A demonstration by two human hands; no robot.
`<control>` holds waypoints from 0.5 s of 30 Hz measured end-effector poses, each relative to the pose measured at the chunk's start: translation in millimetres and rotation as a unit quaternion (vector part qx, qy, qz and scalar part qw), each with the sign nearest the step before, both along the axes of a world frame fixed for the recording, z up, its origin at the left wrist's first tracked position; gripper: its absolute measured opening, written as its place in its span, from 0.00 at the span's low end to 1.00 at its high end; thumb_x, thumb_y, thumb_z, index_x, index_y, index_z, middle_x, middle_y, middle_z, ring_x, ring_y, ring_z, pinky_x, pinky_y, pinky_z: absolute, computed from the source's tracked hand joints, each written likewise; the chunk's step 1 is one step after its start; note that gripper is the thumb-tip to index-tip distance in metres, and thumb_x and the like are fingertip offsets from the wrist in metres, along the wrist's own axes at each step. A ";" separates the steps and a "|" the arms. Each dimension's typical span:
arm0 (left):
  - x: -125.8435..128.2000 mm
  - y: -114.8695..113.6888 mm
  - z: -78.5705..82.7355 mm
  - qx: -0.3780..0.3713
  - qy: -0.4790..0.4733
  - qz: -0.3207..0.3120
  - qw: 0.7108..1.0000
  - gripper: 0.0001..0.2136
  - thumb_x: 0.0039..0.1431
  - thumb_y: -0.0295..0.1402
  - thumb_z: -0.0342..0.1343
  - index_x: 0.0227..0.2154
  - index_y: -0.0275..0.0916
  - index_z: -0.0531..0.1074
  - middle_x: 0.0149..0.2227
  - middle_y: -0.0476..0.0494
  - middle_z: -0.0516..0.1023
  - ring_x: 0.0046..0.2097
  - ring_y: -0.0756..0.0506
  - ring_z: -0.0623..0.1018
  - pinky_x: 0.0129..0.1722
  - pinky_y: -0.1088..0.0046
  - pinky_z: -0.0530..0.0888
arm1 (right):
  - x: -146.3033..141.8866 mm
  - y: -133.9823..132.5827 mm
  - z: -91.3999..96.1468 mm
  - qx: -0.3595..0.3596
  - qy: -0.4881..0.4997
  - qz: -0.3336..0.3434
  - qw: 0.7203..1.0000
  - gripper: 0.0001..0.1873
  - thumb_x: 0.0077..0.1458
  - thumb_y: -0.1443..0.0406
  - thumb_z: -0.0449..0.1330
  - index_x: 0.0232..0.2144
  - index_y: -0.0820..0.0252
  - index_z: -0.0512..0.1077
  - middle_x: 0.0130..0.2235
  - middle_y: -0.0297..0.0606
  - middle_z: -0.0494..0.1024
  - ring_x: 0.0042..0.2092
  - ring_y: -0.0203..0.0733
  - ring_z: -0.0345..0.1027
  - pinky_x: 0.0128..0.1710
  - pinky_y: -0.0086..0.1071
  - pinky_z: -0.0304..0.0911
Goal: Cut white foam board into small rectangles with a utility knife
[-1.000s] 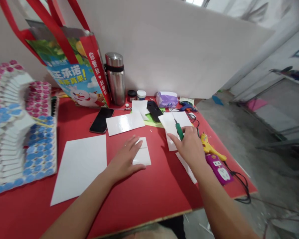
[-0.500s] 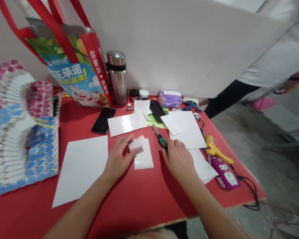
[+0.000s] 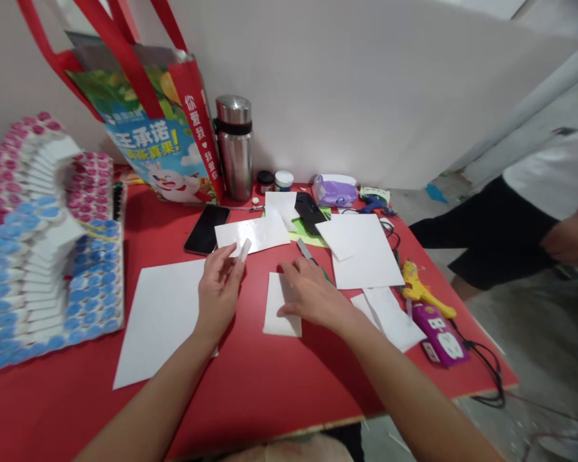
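Tabletop (image 3: 264, 385): red, and we see both bare hands above its middle.
Left hand (image 3: 218, 289): thumb and fingers closed on a small white strip (image 3: 244, 249), which we see pinched with its free end pointing up and away.
Right hand (image 3: 315, 296): thumb and fingers spread apart in a loose arch over the right side of a white card; we cannot tell how firmly they touch it.
White card (image 3: 277, 314): flat on the tabletop between the two hands, partly covered by the right one.
Cutter (image 3: 304, 248): just beyond the right hand, blade pointing away; we find its green handle mostly hidden behind the knuckles.
Large sheet (image 3: 157, 321): flat at left, partly under the left hand and forearm.
Shiny card (image 3: 264, 235): beyond the left hand, near a black phone (image 3: 205, 231).
Paper pile (image 3: 366, 256): right of the cutter, near a yellow glue gun (image 3: 421, 287) and a purple box (image 3: 438, 337).
Back edge: we count a shopping bag (image 3: 149, 147), a steel flask (image 3: 236, 157), two small jars (image 3: 284, 181) and a purple tissue pack (image 3: 336, 191).
Far right: a person (image 3: 501, 221) in a white top and dark shorts stands past the tabletop.
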State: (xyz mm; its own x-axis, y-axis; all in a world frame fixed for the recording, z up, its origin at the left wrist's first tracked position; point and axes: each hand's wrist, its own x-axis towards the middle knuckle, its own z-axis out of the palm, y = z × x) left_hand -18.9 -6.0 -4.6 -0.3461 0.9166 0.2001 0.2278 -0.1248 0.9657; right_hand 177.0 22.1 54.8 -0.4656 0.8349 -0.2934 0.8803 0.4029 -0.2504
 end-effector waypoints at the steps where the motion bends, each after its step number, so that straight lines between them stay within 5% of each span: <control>1: 0.4 0.2 0.5 -0.003 -0.006 -0.007 1.000 0.19 0.66 0.44 0.59 0.55 0.42 0.74 0.62 0.37 0.71 0.50 0.44 0.80 0.50 0.64 0.79 | 1.7 -0.3 1.8 -0.011 0.003 -0.013 1.000 0.45 0.47 0.53 0.77 0.61 0.69 0.68 0.54 0.55 0.71 0.56 0.60 0.65 0.56 0.46 0.62; 8: 3.2 -2.1 1.7 -0.042 -0.030 -0.069 0.996 0.20 0.66 0.44 0.59 0.56 0.41 0.75 0.56 0.37 0.79 0.55 0.40 0.79 0.56 0.59 0.77 | 9.0 4.7 -3.2 -0.103 0.164 -0.083 0.977 0.28 0.48 0.61 0.74 0.50 0.62 0.71 0.53 0.46 0.72 0.50 0.48 0.69 0.47 0.37 0.64; 11: 2.6 -2.7 -0.5 -0.054 -0.073 -0.075 0.993 0.22 0.65 0.45 0.60 0.58 0.41 0.74 0.57 0.37 0.78 0.54 0.40 0.79 0.56 0.59 0.77 | 13.3 13.5 -6.4 -0.148 0.303 -0.113 0.935 0.18 0.56 0.68 0.64 0.49 0.58 0.71 0.48 0.39 0.77 0.43 0.41 0.71 0.44 0.36 0.65; 15: 1.4 -1.4 -3.8 -0.075 -0.168 -0.101 0.978 0.25 0.66 0.45 0.60 0.62 0.42 0.70 0.57 0.38 0.77 0.49 0.43 0.81 0.51 0.63 0.78 | 23.5 25.2 -9.9 -0.166 0.431 -0.104 0.881 0.23 0.52 0.69 0.65 0.52 0.57 0.71 0.49 0.38 0.78 0.44 0.41 0.71 0.45 0.36 0.65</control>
State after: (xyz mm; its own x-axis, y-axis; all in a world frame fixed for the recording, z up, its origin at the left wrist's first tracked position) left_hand -17.6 -7.4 -8.4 -0.1788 0.9832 -0.0360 -0.1209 0.0144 0.9926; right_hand 200.5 47.4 44.8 -0.4817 0.8632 -0.1509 0.3518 0.0327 -0.9355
